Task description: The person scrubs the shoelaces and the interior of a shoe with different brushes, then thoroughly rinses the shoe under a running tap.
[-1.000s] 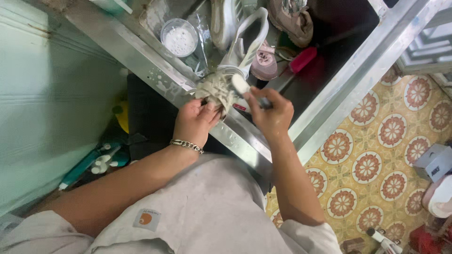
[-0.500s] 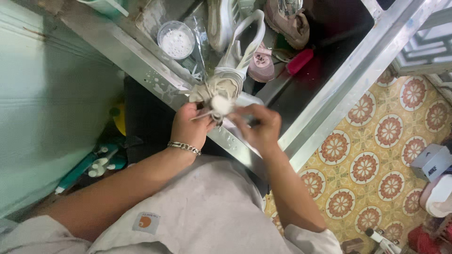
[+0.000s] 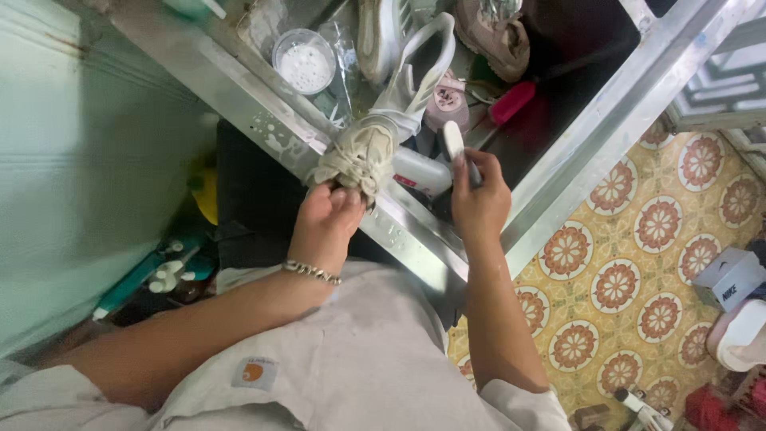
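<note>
Gripping: the left hand [image 3: 329, 217] closes its fingers on the toe end of a cream sneaker [image 3: 375, 136], which rests over the front rim of a steel sink [image 3: 263, 128].
Sneaker place: at about 12 o'clock from the left hand, its heel pointing away toward 1 o'clock into the basin.
Sneaker handling: likely light, soft in the fabric upper and laces, stiffer in the sole; wet fabric may slip, so the toe and sole edge look like the firmest places to hold.
Left arm pose: forearm runs up from 7 o'clock, wrist with a metal bracelet [image 3: 312, 272] slightly bent, palm turned toward the shoe.
Right hand: the right hand [image 3: 479, 199] wraps its fingers shut around a small white brush [image 3: 453, 140], head pointing to 12 o'clock.
Right arm pose: forearm rises almost straight from 6 o'clock, at 3 o'clock of the sneaker, close but not touching it.
</note>
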